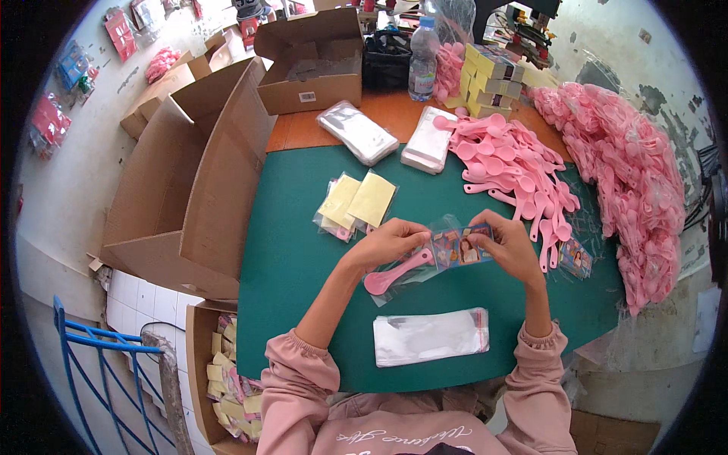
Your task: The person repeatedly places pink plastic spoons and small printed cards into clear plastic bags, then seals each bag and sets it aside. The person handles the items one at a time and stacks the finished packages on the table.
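Observation:
Over the middle of the green mat, my left hand (pixel 397 240) pinches the mouth of a clear plastic bag (pixel 385 297). Inside the bag lies a pink measuring spoon (pixel 394 274), its bowl toward the lower left. My right hand (pixel 506 244) grips a printed card (pixel 464 250) by its far end, and the card's other end is at the bag's opening. Whether it has entered the bag I cannot tell. Nearer to me lies a flat stack of clear bags (pixel 431 337). Just right of my right hand is another pile of printed cards (pixel 576 258).
Loose pink spoons (pixel 508 163) heap up at the right, beside a big bag of spoons (pixel 626 182). Packed pieces with yellow cards (pixel 356 201) lie left; two bag stacks (pixel 358 133) lie behind. Cardboard boxes (pixel 220 189) stand left. A water bottle (pixel 423 61) stands at the back.

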A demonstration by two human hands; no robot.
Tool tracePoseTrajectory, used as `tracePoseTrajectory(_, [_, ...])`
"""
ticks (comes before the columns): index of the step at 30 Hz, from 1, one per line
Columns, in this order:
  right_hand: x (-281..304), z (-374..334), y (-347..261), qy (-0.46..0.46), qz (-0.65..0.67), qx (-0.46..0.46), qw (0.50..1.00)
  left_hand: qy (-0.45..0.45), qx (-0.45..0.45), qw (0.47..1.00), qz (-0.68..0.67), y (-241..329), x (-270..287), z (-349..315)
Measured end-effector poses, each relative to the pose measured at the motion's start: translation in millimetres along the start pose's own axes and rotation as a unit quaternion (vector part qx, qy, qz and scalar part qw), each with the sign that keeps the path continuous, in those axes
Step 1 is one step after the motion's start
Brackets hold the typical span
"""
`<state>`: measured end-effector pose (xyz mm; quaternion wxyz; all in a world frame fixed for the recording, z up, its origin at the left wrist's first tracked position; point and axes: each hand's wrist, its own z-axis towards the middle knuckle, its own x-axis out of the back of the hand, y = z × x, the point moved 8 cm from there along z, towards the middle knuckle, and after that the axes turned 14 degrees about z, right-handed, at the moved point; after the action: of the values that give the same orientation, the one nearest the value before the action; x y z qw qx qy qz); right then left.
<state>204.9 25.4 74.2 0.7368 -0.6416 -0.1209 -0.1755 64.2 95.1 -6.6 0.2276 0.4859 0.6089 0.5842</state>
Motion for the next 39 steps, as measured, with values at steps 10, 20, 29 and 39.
tracePoseTrajectory(10, [15, -6, 8, 0.073, 0.032, 0.006, 0.997, 0.002, 0.006, 1.000, 0.005, 10, -4, -2])
tracePoseTrajectory(20, [-25, -6, 18, -0.052, 0.019, -0.049, 0.997, -0.077, -0.042, 0.993, 0.084, 9, -26, 1])
tracePoseTrajectory(29, [-28, -11, 30, -0.117, 0.180, -0.092, 0.972, -0.059, -0.050, 0.994, 0.076, 7, -23, 3])
tracePoseTrajectory(39, [-51, -13, 34, -0.147, 0.076, -0.026, 0.986, 0.014, -0.059, 0.967, 0.246, 21, -22, -3])
